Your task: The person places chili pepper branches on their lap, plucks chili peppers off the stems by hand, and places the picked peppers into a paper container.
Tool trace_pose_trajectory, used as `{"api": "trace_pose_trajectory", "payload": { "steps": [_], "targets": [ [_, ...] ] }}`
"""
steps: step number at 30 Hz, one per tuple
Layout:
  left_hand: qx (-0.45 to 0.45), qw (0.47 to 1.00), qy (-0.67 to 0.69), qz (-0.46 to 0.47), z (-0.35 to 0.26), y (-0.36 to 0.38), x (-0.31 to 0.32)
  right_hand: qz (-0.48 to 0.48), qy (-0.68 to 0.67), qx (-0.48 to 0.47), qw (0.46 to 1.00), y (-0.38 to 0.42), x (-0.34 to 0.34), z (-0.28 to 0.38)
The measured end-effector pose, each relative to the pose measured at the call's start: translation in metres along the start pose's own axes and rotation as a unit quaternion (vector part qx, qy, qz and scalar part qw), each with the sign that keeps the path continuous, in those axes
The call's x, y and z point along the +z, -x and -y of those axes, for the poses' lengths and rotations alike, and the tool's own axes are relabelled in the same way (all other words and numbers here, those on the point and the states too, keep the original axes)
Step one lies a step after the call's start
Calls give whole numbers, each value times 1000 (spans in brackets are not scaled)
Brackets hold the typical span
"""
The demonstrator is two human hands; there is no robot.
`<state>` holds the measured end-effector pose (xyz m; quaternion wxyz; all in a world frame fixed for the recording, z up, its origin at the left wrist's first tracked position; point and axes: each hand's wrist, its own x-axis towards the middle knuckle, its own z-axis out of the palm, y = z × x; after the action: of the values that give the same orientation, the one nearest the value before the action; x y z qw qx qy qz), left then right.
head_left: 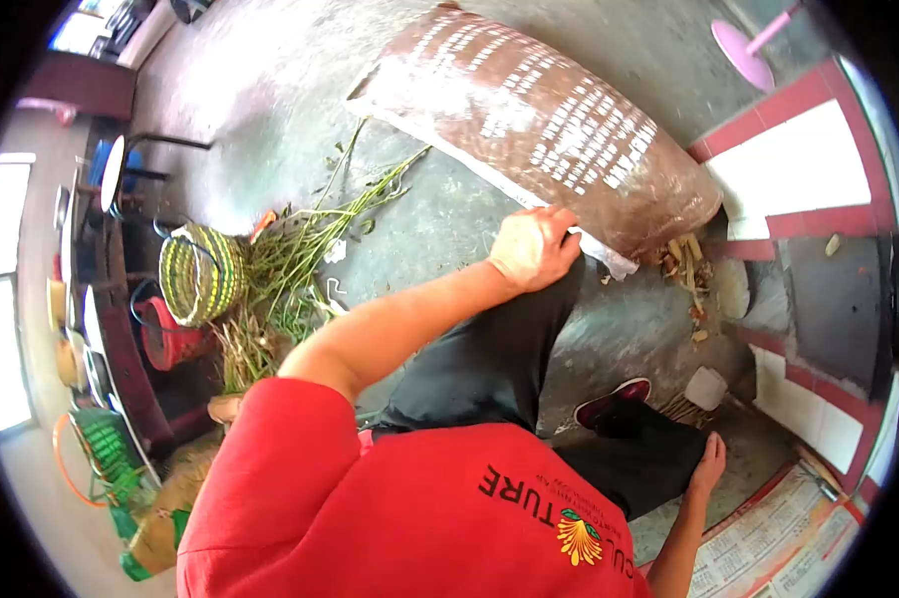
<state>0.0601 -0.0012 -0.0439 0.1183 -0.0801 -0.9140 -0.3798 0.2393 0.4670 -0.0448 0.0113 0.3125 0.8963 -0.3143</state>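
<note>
A big brown woven sack (529, 110) with rows of white print lies on the concrete floor in front of me. My left hand (536, 249) is closed at its near white edge, fingers curled over the hem, close above my left knee. The inside of that grip is partly hidden. On the right, my right hand (708, 463) rests on my bent right knee, fingers laid along the black trousers, with nothing seen in it.
Green stalks (320, 234) lie left beside a yellow-green woven basket (202, 274) and a red bucket (170, 334). Dry plant scraps (686, 269) sit by the sack's near end. White-and-red tiled blocks (793, 164) stand right, newspaper (768, 543) below. A pink stand (743, 55) is far right.
</note>
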Motion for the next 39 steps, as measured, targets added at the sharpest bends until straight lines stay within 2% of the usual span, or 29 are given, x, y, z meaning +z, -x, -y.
{"api": "trace_pose_trajectory", "payload": {
  "steps": [1,3,4,7,9,12,14,15,16,17,20,21,24,27,33,35,39],
  "targets": [
    [-37,999,-5,8,-2,10,-10,35,10,2,999,7,-2,18],
    [-49,998,21,-18,3,35,-16,102,42,3,994,11,-4,56],
    [-89,994,49,35,1,47,-29,135,71,-11,988,13,-7,75],
    [-118,987,112,15,6,92,-52,139,46,-134,980,33,9,128],
    [-171,971,160,52,16,118,-62,143,47,-166,975,33,30,149],
    [-241,941,220,88,33,152,-91,149,91,-282,943,38,73,173],
    [-254,945,198,58,53,175,-110,119,95,-321,935,50,102,195],
    [-239,954,182,6,71,188,-114,105,102,-326,934,55,106,213],
    [-337,914,221,-46,81,196,-119,118,95,-328,932,53,107,221],
    [-309,948,14,-77,103,206,-121,128,87,-327,932,52,111,225],
    [-377,916,-119,-66,188,242,-115,142,65,-348,924,48,119,233],
    [-457,883,-110,-10,199,236,-126,145,61,-351,923,47,123,238],
    [-474,865,-161,28,284,252,-112,147,64,-348,923,45,131,250],
    [-523,824,-199,91,338,232,-127,177,54,-276,943,46,140,276],
    [-521,789,-281,164,456,197,-152,198,160,-283,925,24,168,319],
    [-529,781,-288,163,484,184,-160,185,188,-293,919,26,179,337],
    [-550,758,-266,229,521,182,-162,199,200,-268,921,24,190,355]
  ]
}}
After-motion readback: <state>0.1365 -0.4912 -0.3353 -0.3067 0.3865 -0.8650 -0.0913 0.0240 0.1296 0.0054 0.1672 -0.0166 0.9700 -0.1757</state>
